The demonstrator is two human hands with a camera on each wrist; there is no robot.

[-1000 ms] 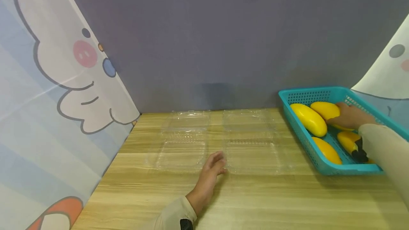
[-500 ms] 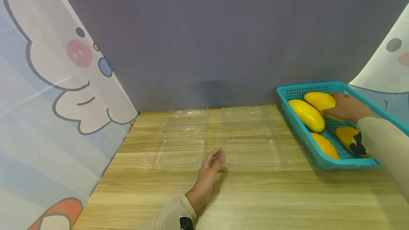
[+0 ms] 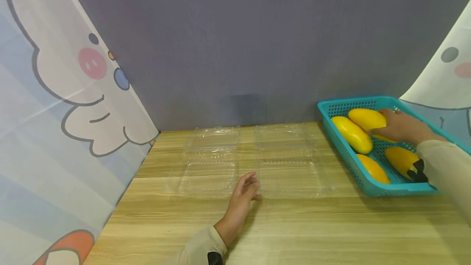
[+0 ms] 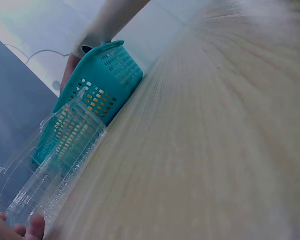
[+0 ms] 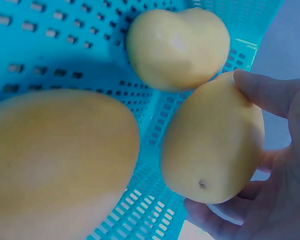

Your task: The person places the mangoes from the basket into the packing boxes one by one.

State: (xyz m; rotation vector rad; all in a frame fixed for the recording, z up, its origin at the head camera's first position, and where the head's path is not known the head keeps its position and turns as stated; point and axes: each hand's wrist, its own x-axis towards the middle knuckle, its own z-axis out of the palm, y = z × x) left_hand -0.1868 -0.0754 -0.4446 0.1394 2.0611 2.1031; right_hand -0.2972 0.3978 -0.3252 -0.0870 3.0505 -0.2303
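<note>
My right hand (image 3: 402,128) reaches into a turquoise basket (image 3: 379,190) at the right of the head view. Its thumb and fingers curl round a yellow mango (image 5: 212,145), seen in the right wrist view. Other mangoes lie about it, among them one at the left side (image 3: 352,134), one at the front (image 3: 373,169) and one under the wrist (image 3: 401,159). My left hand (image 3: 239,203) rests on the table with loosely bent fingers and holds nothing. Its fingertips lie between two clear plastic clamshell boxes, the left box (image 3: 209,175) and the right box (image 3: 290,175), both with raised lids.
The wooden table (image 3: 294,232) ends at a grey wall panel (image 3: 250,52) behind the boxes. A cartoon-printed sheet (image 3: 55,105) hangs along the left, and another printed sheet (image 3: 441,77) hangs behind the basket on the right. The basket's walls stand higher than the boxes' bases.
The right hand stays at the mangoes and has shifted only slightly. The head view has tilted a little. The left hand keeps its place by the boxes.
</note>
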